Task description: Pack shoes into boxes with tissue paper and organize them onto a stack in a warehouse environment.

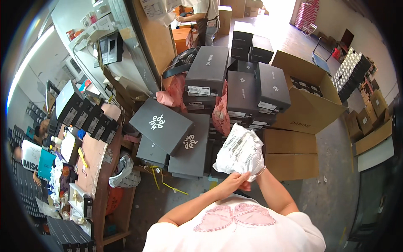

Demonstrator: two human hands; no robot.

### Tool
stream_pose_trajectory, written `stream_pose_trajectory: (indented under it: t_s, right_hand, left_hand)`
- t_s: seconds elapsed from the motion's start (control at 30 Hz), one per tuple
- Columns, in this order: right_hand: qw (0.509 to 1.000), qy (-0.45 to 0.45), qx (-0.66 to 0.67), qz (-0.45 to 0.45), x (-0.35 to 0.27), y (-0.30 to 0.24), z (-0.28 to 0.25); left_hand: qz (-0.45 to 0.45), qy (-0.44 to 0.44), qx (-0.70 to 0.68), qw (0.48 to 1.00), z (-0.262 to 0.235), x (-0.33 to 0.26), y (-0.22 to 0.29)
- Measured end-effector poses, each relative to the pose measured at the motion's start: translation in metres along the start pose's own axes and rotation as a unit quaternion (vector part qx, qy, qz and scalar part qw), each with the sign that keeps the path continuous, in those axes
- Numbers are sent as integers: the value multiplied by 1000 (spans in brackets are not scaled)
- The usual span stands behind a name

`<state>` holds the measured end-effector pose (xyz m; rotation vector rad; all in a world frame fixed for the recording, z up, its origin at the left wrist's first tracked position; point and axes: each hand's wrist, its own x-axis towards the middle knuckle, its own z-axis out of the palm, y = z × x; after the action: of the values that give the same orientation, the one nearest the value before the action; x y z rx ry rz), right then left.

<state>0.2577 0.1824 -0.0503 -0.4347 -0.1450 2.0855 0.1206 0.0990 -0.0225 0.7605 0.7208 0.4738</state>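
Observation:
In front of my chest I hold up a crumpled white plastic parcel bag point(241, 147) with a printed label on its face. My left hand point(237, 182) is closed on the bag's lower edge. My right hand point(260, 171) reaches behind the bag's lower right side and supports it; its fingers are hidden there. Just beyond the bag stand stacks of dark grey shoe boxes point(242, 90). A larger grey box point(161, 126) with white markings lies tilted on others to the left.
An open brown carton point(312, 111) with dark boxes inside stands at the right. Pink wrapping point(174, 94) sticks out between the boxes. A cluttered workbench point(90, 155) runs along the left, and yellow straps point(172, 187) lie on the floor. Another person point(205, 19) stands at the far side.

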Motion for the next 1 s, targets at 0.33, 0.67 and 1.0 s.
stream_pose_trajectory:
  t_s: [0.33,0.67,1.0]
  right_hand:
    - [983,116,-138,-25,31,-31,-10]
    - [809,133,-517,-244,199,-206,25]
    - [425,-354,-832,-28,55,22,-18]
  left_hand:
    - [-10,21,-41,999,3,18,-9]
    - [112,115,-63,985,-5,17,-8]
    - [161,323,-167,917,-35,-41,-67]
